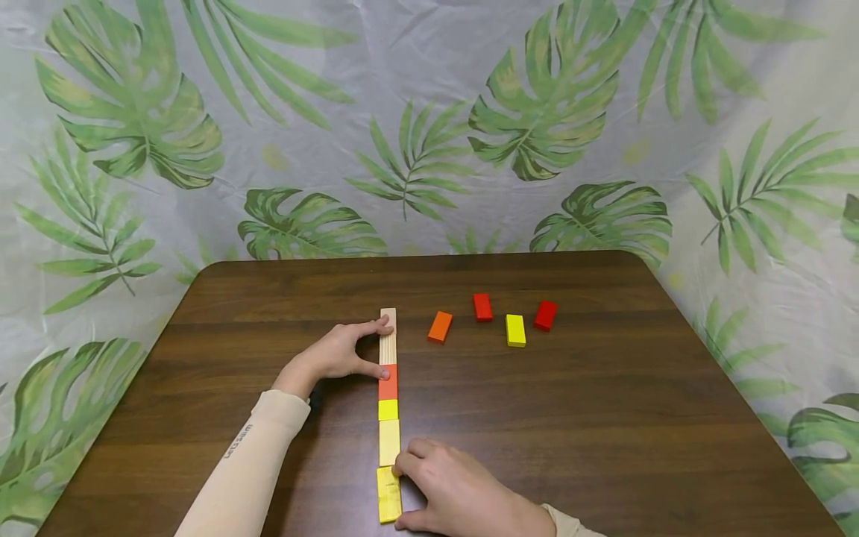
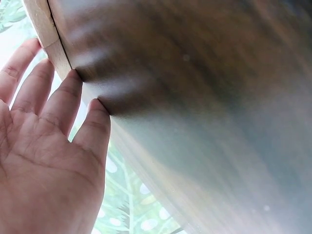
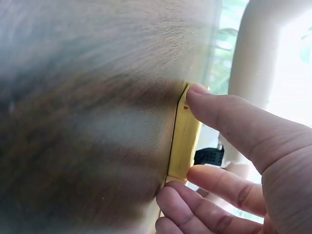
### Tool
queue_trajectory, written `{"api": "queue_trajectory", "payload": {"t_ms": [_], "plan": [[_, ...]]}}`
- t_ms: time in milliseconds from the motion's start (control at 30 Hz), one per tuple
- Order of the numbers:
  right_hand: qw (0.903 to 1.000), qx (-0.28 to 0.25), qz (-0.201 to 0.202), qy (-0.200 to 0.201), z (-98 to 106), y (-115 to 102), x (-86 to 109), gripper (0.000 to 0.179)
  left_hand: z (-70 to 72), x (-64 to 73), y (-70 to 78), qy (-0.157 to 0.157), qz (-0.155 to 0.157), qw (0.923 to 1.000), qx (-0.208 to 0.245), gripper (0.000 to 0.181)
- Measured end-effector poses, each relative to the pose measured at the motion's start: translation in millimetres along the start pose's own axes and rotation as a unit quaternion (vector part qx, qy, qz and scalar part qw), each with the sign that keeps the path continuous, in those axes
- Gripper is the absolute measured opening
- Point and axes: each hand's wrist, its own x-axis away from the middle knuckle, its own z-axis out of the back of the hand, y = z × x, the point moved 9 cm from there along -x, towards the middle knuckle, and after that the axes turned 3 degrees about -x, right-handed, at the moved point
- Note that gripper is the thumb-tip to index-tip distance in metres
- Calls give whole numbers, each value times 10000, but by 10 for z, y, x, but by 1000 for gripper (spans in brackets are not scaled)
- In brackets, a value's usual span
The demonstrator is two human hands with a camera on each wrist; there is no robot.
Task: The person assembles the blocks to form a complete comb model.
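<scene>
A straight row of blocks runs along the table: a plain wooden block (image 1: pixel 388 347) at the far end, then an orange-red block (image 1: pixel 388 387), a short yellow block (image 1: pixel 388 409), a pale yellow block (image 1: pixel 389 441) and a yellow block (image 1: pixel 388 496) nearest me. My left hand (image 1: pixel 338 352) touches the far part of the row, thumb on the orange-red block and a fingertip on the wooden one. In the left wrist view its fingers are fairly straight. With thumb and index finger at its two ends, my right hand (image 1: pixel 463 488) pinches the near yellow block (image 3: pixel 184 139), which sits slightly askew.
Right of the row lie an orange block (image 1: pixel 440 327), a red block (image 1: pixel 482 307), a yellow block (image 1: pixel 515 330) and another red block (image 1: pixel 546 315). The brown wooden table (image 1: pixel 570 418) ends before a leaf-patterned cloth (image 1: pixel 429 209) at the back.
</scene>
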Motion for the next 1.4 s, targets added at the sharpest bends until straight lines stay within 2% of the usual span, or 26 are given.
{"api": "queue_trajectory", "payload": {"t_ms": [167,400,900,1400], "plan": [[10000,38,6,-17,-9,-1,2,38,-2,-3,2,-21,-20,10000,35,86],[9996,107,103,222,12,-12,10,37,1,-10,2,-53,-37,10000,63,87],[9991,132,148,378,19,-5,11,38,17,-6,17,-40,-112,9999,17,90],[9989,125,151,418,21,2,11,41,24,-7,-3,77,-145,9998,-114,90]]}}
